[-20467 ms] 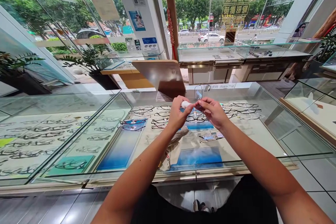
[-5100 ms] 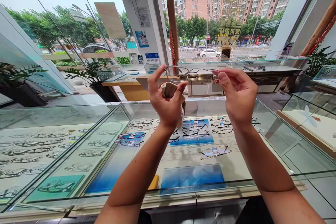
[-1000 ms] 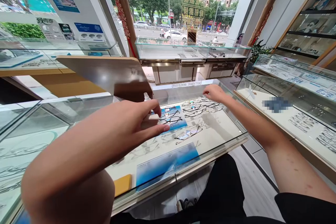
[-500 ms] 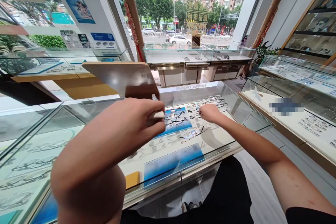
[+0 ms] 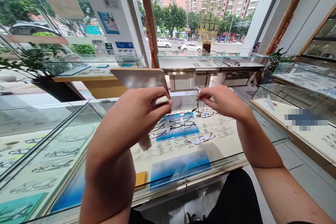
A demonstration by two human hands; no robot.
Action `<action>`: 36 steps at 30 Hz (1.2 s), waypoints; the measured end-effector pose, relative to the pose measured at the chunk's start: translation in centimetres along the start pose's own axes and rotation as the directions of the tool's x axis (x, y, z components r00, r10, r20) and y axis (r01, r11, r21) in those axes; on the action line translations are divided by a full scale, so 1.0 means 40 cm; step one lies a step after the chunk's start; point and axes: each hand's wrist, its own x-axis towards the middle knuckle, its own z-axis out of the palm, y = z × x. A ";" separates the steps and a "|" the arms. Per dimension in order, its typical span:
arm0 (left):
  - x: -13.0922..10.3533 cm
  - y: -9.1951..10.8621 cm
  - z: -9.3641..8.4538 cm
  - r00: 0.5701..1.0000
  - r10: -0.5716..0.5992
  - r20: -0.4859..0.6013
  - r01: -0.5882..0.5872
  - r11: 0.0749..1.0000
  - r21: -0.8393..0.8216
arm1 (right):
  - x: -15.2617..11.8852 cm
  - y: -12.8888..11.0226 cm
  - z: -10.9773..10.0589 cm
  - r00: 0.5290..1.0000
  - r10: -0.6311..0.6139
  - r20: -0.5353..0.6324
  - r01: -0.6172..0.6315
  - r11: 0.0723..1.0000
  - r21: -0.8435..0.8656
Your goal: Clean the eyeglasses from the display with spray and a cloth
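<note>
My left hand (image 5: 136, 112) is closed, with a small white object (image 5: 160, 100) between thumb and fingers. Most of that object is hidden, so its kind cannot be made out. My right hand (image 5: 220, 100) pinches a pair of thin-framed eyeglasses (image 5: 198, 106), which hangs tilted above the glass display case (image 5: 126, 192). Below and between the hands, several eyeglasses (image 5: 182, 125) lie in rows, some over a blue sheet (image 5: 181, 133). Nearer to me, one more pair of glasses (image 5: 201, 140) rests by itself.
A brown-edged board (image 5: 141, 77) stands behind my left hand. Another blue sheet (image 5: 181, 168) and a yellow block (image 5: 141, 179) lie near the front edge. More glass cases with eyeglasses stand left, right (image 5: 278, 112) and along the window. A wooden post (image 5: 148, 21) rises behind.
My right hand has risen from the rows of glasses, lifting a pair with it. The left hand still holds the white object. The whole view has shifted, with things appearing farther right.
</note>
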 end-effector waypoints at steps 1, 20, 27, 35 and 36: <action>0.004 -0.002 0.002 1.000 0.005 -0.019 -0.005 1.000 0.000 | 0.002 -0.021 -0.013 0.998 -0.047 -0.048 0.049 0.998 0.042; 0.132 -0.108 0.095 0.996 0.082 0.020 -0.061 0.862 -0.503 | 0.047 -0.050 0.026 0.915 -0.139 -0.378 0.321 0.819 0.476; 0.148 -0.129 0.124 0.997 0.045 0.056 0.000 0.777 -0.630 | 0.047 -0.045 0.016 0.910 -0.146 -0.389 0.341 0.796 0.500; 0.156 -0.131 0.131 0.997 0.074 -0.028 -0.074 0.751 -0.656 | 0.049 -0.044 0.016 0.907 -0.165 -0.387 0.360 0.782 0.509; 0.156 -0.131 0.132 0.997 0.070 -0.034 -0.075 0.756 -0.650 | 0.049 -0.043 0.016 0.906 -0.169 -0.387 0.364 0.780 0.510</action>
